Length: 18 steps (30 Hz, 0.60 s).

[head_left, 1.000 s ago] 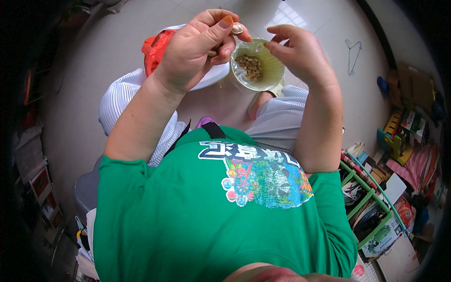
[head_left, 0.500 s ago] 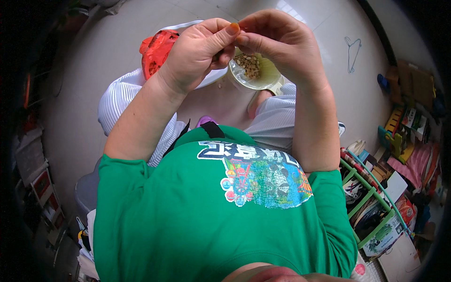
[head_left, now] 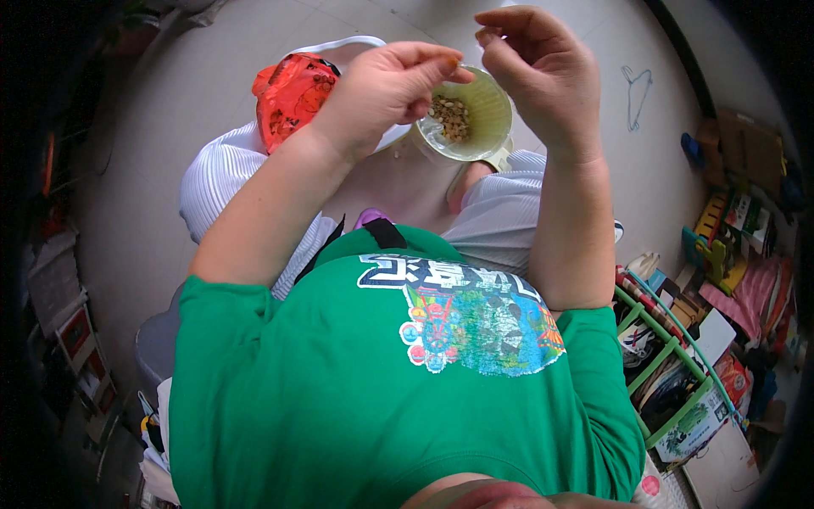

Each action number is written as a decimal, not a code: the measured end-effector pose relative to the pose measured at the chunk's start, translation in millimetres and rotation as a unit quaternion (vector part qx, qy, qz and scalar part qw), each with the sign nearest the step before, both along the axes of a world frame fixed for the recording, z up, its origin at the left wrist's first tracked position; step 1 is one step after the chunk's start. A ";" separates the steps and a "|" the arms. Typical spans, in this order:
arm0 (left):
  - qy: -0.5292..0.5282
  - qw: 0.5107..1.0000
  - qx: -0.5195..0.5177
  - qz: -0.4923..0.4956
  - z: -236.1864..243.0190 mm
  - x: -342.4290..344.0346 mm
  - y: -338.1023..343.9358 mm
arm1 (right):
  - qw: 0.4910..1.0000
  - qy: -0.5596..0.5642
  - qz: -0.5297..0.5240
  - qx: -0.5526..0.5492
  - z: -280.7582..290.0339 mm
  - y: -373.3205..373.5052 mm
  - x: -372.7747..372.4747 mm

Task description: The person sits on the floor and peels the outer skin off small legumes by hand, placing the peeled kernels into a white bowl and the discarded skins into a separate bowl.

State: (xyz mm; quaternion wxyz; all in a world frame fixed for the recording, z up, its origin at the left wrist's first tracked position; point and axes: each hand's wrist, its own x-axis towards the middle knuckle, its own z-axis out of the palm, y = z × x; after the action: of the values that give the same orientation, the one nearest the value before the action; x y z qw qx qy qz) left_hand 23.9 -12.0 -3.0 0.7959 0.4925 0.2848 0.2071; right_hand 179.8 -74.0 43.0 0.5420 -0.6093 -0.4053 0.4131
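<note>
My left hand (head_left: 377, 93) is closed in a pinch, with thumb and forefinger together over the left edge of a pale green-yellow bucket (head_left: 492, 114). What it holds is too small to make out. Up and to the right, apart from it, my right hand (head_left: 547, 72) has its fingers bent and the thumb drawn up to them; anything held there is too small to tell. The fingertips carry an orange-brown stain. Inside the bucket, a clear plastic liner (head_left: 432, 131) surrounds tan, shell-like bits (head_left: 454, 119).
A red plastic bag (head_left: 292, 97) lies on a white basin (head_left: 360, 42), partly behind my left hand. On the floor at right is a blue wire hanger (head_left: 636, 97). A green-framed rack (head_left: 678, 390) and piled household things line the right side.
My hands have come apart after touching at the fingertips. The left has moved slightly right and down, the right a little up and to the right.
</note>
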 end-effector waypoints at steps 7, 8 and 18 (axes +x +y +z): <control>0.067 0.992 0.106 -0.014 -22.9 13.6 -7.9 | 0.998 0.055 0.012 0.016 1.0 1.6 0.7; 0.058 0.992 0.108 0.005 -21.5 12.6 -6.7 | 0.995 0.093 0.022 0.024 -0.3 2.1 2.4; -0.117 0.991 -0.059 -0.021 1.4 -13.2 13.0 | 0.970 0.223 0.076 0.054 -13.6 6.2 -12.7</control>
State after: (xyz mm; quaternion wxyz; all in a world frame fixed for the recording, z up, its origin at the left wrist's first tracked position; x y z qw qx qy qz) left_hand 10.8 0.9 -1.6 0.8554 0.4231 0.1912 0.2294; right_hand 167.2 -67.8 29.4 0.6180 -0.4392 -0.3411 0.5557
